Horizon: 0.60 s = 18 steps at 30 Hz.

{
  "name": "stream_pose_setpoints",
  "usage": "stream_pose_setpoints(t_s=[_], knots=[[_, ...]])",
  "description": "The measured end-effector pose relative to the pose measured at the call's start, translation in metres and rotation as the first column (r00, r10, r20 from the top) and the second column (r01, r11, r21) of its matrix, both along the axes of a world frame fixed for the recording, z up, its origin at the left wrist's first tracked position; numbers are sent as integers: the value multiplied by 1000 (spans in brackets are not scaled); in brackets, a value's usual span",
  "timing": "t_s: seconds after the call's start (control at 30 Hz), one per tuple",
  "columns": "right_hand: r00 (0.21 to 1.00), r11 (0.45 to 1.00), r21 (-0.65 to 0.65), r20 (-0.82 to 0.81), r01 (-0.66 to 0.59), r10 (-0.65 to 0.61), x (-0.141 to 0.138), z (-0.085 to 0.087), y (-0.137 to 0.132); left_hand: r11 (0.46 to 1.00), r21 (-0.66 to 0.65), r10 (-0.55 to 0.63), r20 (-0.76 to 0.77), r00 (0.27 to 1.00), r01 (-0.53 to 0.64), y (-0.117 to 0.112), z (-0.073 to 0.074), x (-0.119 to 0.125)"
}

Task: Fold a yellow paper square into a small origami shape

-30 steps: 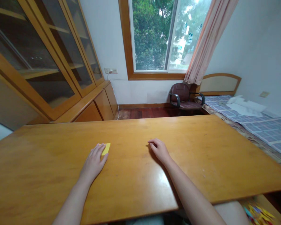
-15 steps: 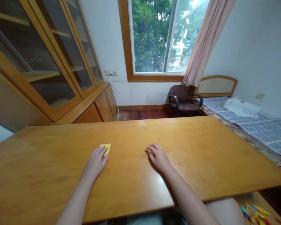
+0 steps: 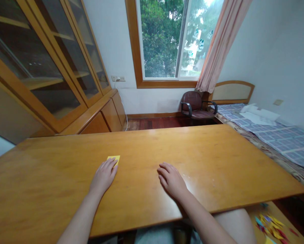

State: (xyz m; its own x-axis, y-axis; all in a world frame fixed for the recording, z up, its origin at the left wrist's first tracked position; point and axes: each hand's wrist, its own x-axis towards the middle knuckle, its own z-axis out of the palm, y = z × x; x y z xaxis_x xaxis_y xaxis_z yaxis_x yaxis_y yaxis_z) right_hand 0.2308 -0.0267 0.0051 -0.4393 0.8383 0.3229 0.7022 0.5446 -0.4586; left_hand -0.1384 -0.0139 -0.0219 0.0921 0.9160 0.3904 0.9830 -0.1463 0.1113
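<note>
A wide wooden table [image 3: 218, 159] filled the room's foreground, with a glass-fronted cabinet [image 3: 40, 67] at ten o'clock and a window [image 3: 167, 40] at twelve. The left hand [image 3: 103, 176] lay flat, fingers together, its tips pinning a small yellow paper [image 3: 114, 158] whose long axis pointed toward twelve. The right hand [image 3: 172, 179] rested empty, fingers slightly apart, at the paper's four o'clock.

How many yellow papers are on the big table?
1. One small yellow paper lies on the wooden table, partly under the fingertips of the left hand. The right hand rests flat beside it; anything beneath it would be hidden.
</note>
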Motion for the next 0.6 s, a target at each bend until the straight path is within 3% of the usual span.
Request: stream_pose_setpoints(t_s=[0.3,0.6], knots=[[1000,1000,-2,-26,-2,2,0,1,0,1000,21,4,2,1000,-4,2,3,1],[980,999,-37,-198,1,-8,4,-3,3,995,94,-30,90,995,21,1,4,1]])
